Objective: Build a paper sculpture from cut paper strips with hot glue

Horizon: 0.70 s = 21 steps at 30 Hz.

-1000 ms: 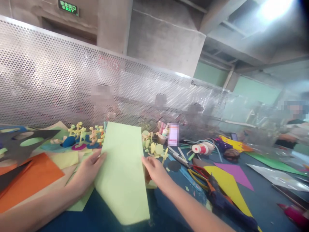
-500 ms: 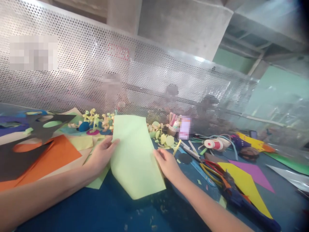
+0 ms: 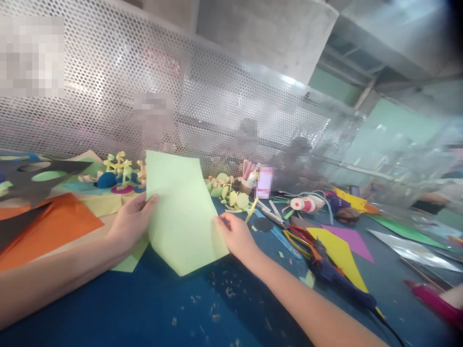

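A pale green sheet (image 3: 183, 217) is held up, tilted, above the blue table, its lower corner pointing toward me. My left hand (image 3: 132, 219) pinches its left edge, thumb on the front and the other fingers behind. At the right edge, my right hand (image 3: 235, 233) grips the sheet between thumb and curled fingers. Whether the sheet is felt, foam or paper I cannot tell. Under my left forearm and hand lie an orange sheet (image 3: 68, 224) and more pale green pieces (image 3: 132, 258). Pale yellow-green cut rounds (image 3: 238, 199) lie just beyond my right hand.
A dark blue corded hot glue gun (image 3: 340, 277) and scissors with red and yellow handles (image 3: 296, 241) lie to the right. Near them are a yellow sheet (image 3: 336, 246), a purple sheet (image 3: 352, 241) and a thread spool (image 3: 303, 205). A perforated metal screen (image 3: 217, 96) stands behind, with people beyond it.
The view has swung to the right and slightly down, so everything appears shifted left and more of the table's right side shows. Both hands keep the same hold on the green sheet.
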### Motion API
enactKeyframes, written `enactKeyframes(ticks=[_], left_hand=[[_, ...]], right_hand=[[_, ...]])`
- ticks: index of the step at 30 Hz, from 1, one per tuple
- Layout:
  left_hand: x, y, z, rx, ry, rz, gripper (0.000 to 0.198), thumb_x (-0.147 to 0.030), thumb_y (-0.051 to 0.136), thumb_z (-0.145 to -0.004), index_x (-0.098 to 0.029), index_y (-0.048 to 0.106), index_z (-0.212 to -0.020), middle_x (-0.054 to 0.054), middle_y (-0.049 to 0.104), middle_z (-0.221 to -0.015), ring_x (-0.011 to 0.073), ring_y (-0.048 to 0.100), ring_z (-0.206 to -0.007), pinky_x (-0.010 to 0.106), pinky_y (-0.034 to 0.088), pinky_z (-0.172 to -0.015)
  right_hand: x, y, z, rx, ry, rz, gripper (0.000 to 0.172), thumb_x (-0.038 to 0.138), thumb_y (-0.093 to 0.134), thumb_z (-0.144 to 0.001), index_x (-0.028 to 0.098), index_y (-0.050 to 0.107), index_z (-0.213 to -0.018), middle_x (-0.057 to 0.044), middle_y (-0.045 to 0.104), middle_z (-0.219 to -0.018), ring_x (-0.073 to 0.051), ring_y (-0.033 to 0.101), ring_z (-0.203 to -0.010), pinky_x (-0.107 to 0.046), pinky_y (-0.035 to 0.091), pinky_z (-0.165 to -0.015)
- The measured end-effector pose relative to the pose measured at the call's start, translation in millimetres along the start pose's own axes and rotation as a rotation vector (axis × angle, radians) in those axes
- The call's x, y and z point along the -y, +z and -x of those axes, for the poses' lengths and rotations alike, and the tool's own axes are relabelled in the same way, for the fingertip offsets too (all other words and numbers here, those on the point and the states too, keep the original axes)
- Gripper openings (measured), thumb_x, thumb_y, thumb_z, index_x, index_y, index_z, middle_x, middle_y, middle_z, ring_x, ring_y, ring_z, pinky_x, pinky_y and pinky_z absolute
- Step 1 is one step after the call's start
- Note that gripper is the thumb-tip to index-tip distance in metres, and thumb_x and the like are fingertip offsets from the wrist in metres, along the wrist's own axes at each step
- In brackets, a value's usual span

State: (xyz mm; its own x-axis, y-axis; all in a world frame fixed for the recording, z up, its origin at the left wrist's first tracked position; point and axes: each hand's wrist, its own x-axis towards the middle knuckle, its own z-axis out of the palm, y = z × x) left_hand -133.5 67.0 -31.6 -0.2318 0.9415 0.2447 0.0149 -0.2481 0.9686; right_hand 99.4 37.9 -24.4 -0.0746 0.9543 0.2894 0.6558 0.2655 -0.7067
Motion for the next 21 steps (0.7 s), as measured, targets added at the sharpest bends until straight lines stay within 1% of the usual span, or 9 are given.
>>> enactKeyframes(ticks=[4,7,10,11,13,16,18,20,21], left_hand=[[6,-0.9,-4,0.021,0.02,0.04,0.05,-0.046,0.057,-0.075,-0.02,0.055,-0.117,0.008,0.067,-0.104,0.0215,0.065,-0.084,0.034,0.052,-0.077],[0,1.4,0,0.056,-0.029,0.08,0.049,-0.044,0.06,-0.073,-0.021,0.055,-0.117,0.007,0.068,-0.104,0.0206,0.066,-0.08,0.033,0.054,-0.073],[-7,3.0,5,0.115,-0.104,0.097,0.048,-0.042,0.064,-0.071,-0.022,0.055,-0.114,0.006,0.068,-0.104,0.0206,0.067,-0.077,0.032,0.056,-0.069],[-8,3.0,6,0.128,-0.125,0.094,0.048,-0.042,0.065,-0.07,-0.021,0.056,-0.113,0.007,0.068,-0.103,0.0213,0.067,-0.076,0.032,0.056,-0.067],[-9,2.6,6,0.131,-0.149,0.082,0.049,-0.043,0.065,-0.069,-0.02,0.056,-0.111,0.007,0.069,-0.1,0.0225,0.067,-0.075,0.033,0.056,-0.066],[-7,2.5,4,0.1,-0.172,0.077,0.05,-0.043,0.066,-0.068,-0.017,0.057,-0.109,0.007,0.071,-0.093,0.0233,0.067,-0.074,0.033,0.057,-0.065],[-8,3.2,3,0.088,-0.192,0.076,0.049,-0.042,0.067,-0.067,-0.016,0.058,-0.107,0.007,0.072,-0.088,0.0234,0.068,-0.072,0.032,0.057,-0.063],[-9,4.3,3,0.078,-0.212,0.056,0.047,-0.042,0.068,-0.066,-0.016,0.059,-0.104,0.006,0.072,-0.084,0.0233,0.068,-0.07,0.032,0.057,-0.062],[-10,4.7,3,0.071,-0.218,0.043,0.046,-0.041,0.068,-0.066,-0.015,0.06,-0.103,0.006,0.073,-0.083,0.0231,0.068,-0.069,0.032,0.057,-0.061]], right_hand=[[2,1,3,0.017,-0.013,0.036,0.024,0.041,0.041,-0.084,0.021,0.053,-0.078,0.004,0.051,-0.049,-0.012,0.046,-0.042,-0.021,0.03,-0.043],[6,-1,3,-0.015,-0.034,0.084,0.022,0.04,0.042,-0.085,0.022,0.053,-0.081,0.005,0.048,-0.048,-0.013,0.046,-0.044,-0.022,0.028,-0.044],[17,-17,1,0.009,-0.076,0.263,0.027,0.04,0.039,-0.086,0.021,0.056,-0.077,0.002,0.053,-0.051,-0.014,0.05,-0.048,-0.023,0.03,-0.047],[21,-28,1,0.048,-0.077,0.348,0.032,0.041,0.039,-0.086,0.02,0.057,-0.071,0.0,0.054,-0.051,-0.014,0.051,-0.048,-0.024,0.032,-0.048],[30,-57,0,0.126,-0.043,0.406,0.042,0.045,0.042,-0.084,0.019,0.054,-0.052,-0.001,0.054,-0.044,-0.013,0.049,-0.041,-0.025,0.034,-0.047],[33,-112,0,0.335,0.118,0.337,0.032,0.041,0.055,-0.076,0.019,0.06,-0.053,-0.002,0.06,-0.045,-0.014,0.054,-0.039,-0.025,0.038,-0.044],[24,-146,-3,0.339,0.227,0.35,0.022,0.033,0.06,-0.071,0.018,0.063,-0.056,-0.003,0.064,-0.051,-0.016,0.059,-0.046,-0.025,0.041,-0.045],[7,-172,-9,0.296,0.358,0.584,0.017,0.026,0.06,-0.071,0.019,0.064,-0.056,-0.002,0.067,-0.06,-0.015,0.061,-0.055,-0.023,0.043,-0.05],[-3,-180,-12,0.299,0.404,0.667,0.015,0.022,0.061,-0.069,0.018,0.063,-0.054,-0.002,0.066,-0.059,-0.016,0.061,-0.057,-0.024,0.043,-0.052]])
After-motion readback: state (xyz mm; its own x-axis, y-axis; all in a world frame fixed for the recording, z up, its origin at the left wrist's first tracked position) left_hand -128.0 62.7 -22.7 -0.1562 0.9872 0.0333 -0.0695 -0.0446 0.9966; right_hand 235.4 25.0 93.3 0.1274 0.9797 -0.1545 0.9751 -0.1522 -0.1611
